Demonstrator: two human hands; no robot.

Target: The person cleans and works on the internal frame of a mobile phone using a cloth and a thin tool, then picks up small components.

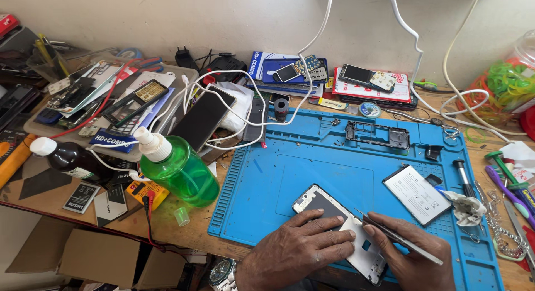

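- While my left hand (304,243) lies flat on the opened phone (341,231), fingers spread and pressing rather than gripping, my right hand (409,247) is closed around tweezers (399,237).
- The phone lies back-up and tilted at the near edge of the blue mat (334,168), its rear cover off; the dark upper part shows by my left fingertips and the pale lower part runs under my right hand.
- The tweezer tips point left and sit at the middle of the phone, close to my left index finger; whether they touch a part I cannot tell.
- I judge this a mid-disassembly step: picking at something small inside the body while the other hand steadies it.
- The battery (417,194) lies apart on the mat to the right, beside a crumpled rag (467,207).
- A bare frame (378,135) rests at the far side of the mat, well clear.
- The next move, as I see it, calls for a firm left hand and a light, precise pinch, since the tips could slip or scratch.
- The green bottle (178,168) stands off the mat on the table (167,224), to my left.
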